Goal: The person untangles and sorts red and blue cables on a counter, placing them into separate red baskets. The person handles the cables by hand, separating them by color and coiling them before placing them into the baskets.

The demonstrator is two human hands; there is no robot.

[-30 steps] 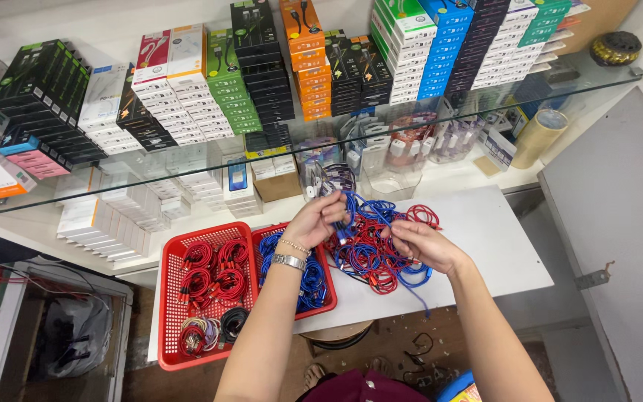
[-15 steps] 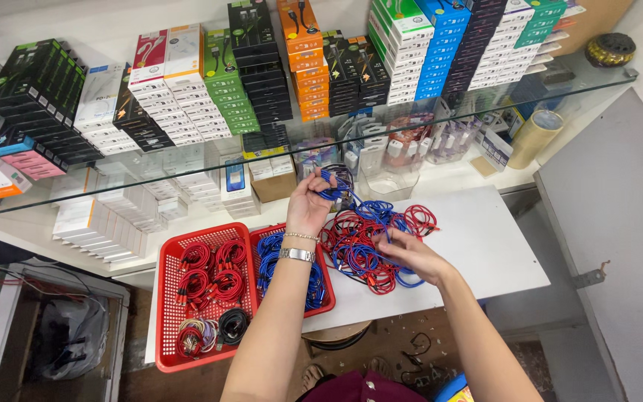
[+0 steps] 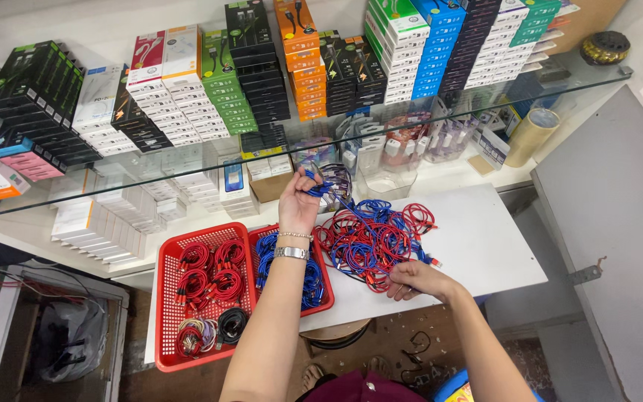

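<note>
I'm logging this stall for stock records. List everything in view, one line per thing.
Loose cables: one tangled pile, red and blue, on the white table.
Large basket: one, red, left of table, holding coiled red cables.
Small basket: one, red, beside it, holding blue cables.
Boxed stock: many stacked, mixed colours, on glass shelf.
Tape roll: one, tan, under shelf at right.
Left hand: raised, fingers gripping a blue cable; wristwatch and bracelet.
Right hand: at the pile's near edge.
</note>
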